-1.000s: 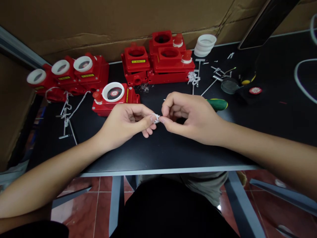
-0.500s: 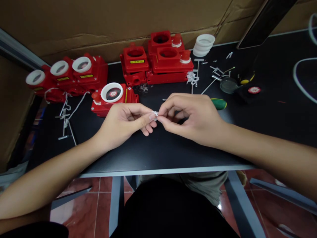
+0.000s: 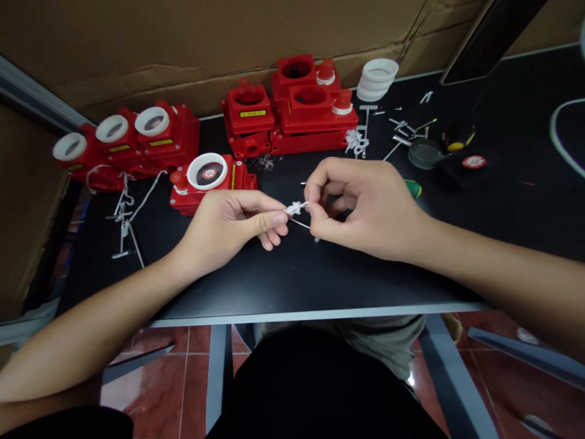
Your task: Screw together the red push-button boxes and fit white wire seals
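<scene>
Between my hands is a short knotted bundle of white cord (image 3: 296, 208). My left hand (image 3: 242, 222) pinches its left end between thumb and fingers. The right end is drawn to a thin strand, nipped by the thumb and forefinger of my right hand (image 3: 354, 198). Just under the bundle a thin metal rod (image 3: 300, 224) shows, partly hidden by my right hand; I cannot tell whether it is tied to the cord. Close behind my left hand sits a red box (image 3: 185, 201) with a white ring (image 3: 194, 167) around its dark round window.
More red boxes (image 3: 253, 125) line the back. White rings (image 3: 377, 79) are stacked beside them. Metal rods with white cord (image 3: 123, 225) lie at left. A green-handled tool (image 3: 414, 188), a round glass disc (image 3: 425, 154) and small metal pieces lie at right on the black table (image 3: 292, 286).
My right hand has moved slightly right and up, drawing the strand out, so more of the knotted cord shows. The metal rod below has come into sight. My left hand stays nearly still.
</scene>
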Available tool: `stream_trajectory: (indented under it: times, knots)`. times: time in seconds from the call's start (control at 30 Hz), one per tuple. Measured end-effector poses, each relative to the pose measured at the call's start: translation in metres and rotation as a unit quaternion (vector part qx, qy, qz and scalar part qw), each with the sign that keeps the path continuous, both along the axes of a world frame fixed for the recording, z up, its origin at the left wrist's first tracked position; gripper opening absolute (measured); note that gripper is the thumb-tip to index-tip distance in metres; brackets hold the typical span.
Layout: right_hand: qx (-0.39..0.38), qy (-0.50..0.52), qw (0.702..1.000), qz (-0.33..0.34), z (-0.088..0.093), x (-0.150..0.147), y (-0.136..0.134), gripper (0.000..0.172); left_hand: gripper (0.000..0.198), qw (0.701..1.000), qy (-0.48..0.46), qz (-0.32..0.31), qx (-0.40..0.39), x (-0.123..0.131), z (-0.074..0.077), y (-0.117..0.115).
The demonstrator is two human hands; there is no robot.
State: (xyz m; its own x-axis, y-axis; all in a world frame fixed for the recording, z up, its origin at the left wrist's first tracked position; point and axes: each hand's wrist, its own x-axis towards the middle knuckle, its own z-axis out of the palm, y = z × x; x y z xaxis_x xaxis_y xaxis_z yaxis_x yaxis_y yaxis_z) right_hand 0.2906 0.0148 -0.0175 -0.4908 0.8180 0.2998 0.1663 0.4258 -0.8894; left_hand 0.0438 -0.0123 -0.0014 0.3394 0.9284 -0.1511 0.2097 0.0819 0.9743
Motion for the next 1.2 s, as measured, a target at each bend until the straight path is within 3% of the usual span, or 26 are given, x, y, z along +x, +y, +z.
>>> stream_trajectory:
  times: [0.2, 0.47, 0.57, 0.7, 1.2]
  knots:
    - [-0.074, 0.051, 0.996, 0.005, 0.001, 0.002, 0.004, 0.021, 0.025, 1.000, 0.003, -0.019, 0.007, 0.000, 0.002, 0.000]
    - [-0.131, 0.065, 0.984, 0.105, -0.005, 0.002, 0.007, 0.039, 0.035, 0.999, 0.022, -0.022, 0.031, 0.000, 0.003, -0.002]
    - [-0.128, 0.064, 0.981, 0.128, -0.007, 0.000, 0.005, 0.028, 0.034, 0.998, 0.034, -0.037, 0.047, -0.001, 0.001, -0.002]
    - [-0.128, 0.067, 0.984, 0.103, -0.006, 0.000, 0.004, 0.016, 0.028, 0.996, 0.040, -0.040, 0.062, -0.001, 0.000, -0.002]
    - [-0.105, 0.071, 0.989, 0.071, 0.003, 0.000, 0.004, 0.017, 0.017, 0.995, 0.020, -0.023, 0.090, -0.002, 0.006, -0.004]
